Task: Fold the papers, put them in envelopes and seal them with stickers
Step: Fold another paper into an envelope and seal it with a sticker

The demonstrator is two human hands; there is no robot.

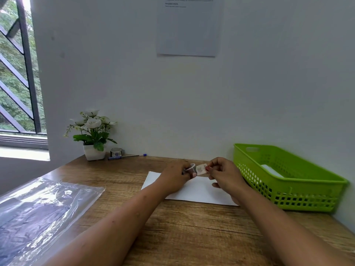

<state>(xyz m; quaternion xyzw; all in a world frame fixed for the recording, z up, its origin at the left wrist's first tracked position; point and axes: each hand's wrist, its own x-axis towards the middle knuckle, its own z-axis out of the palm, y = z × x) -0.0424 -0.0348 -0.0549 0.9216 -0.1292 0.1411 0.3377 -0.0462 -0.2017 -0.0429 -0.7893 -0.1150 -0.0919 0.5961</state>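
Head view: the left hand [175, 177] grips a small sticker roll [190, 168], and the right hand [224, 175] pinches its pulled-out sticker strip [201, 169]. Both are held above a white envelope [199, 193] lying flat on the wooden desk [192, 227]. A green basket [288, 196] sits just to the right.

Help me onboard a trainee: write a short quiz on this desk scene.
1. True or false: the green basket stands left of the white envelope.
2. What does the left hand grip? A) pen B) sticker roll C) flower pot
3. Which hand pinches the end of the sticker strip?

Key: 1 false; 2 B; 3 the right hand.
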